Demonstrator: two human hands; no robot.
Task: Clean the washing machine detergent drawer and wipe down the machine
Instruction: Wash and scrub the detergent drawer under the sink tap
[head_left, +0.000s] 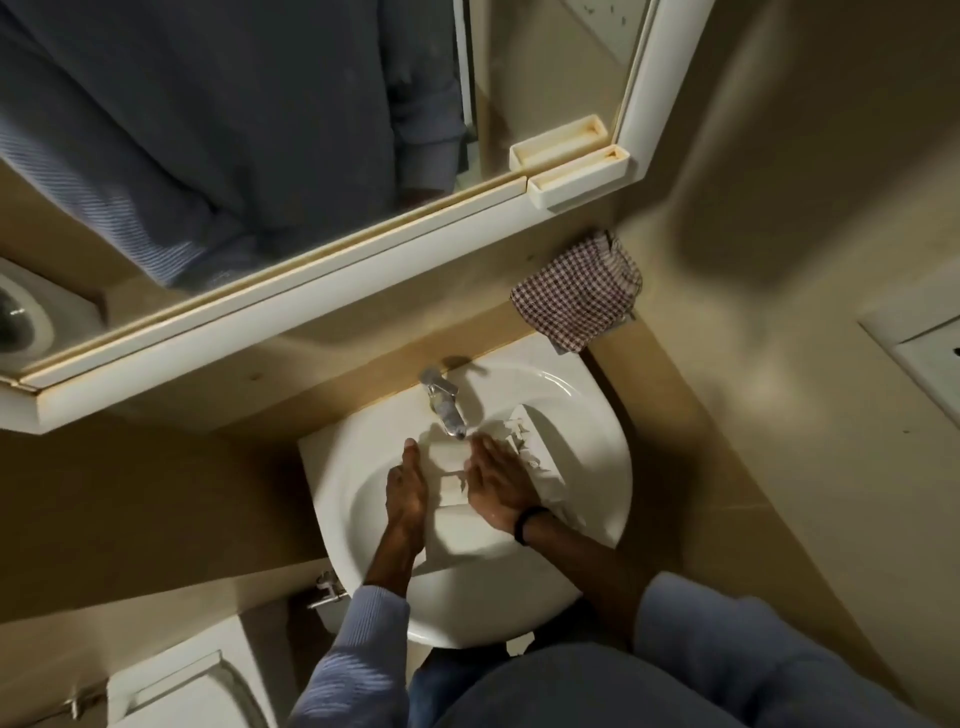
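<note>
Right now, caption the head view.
Left hand and right hand hold the drawer under the tap in the sink.

The washbasin (597, 467) was seen as glossy white ceramic, the tap (440, 397) as polished metal. The detergent drawer (460, 538) was judged to be smooth white plastic. A checked woven cloth (576, 293) and ribbed knit sleeves (358, 649) were noted as matt.

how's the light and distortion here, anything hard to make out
Head view: dim, warm light; the white detergent drawer blends into the white sink, edges hard to trace; the wide-angle lens bows the mirror frame; the faucet throws a shadow behind itself.
</note>
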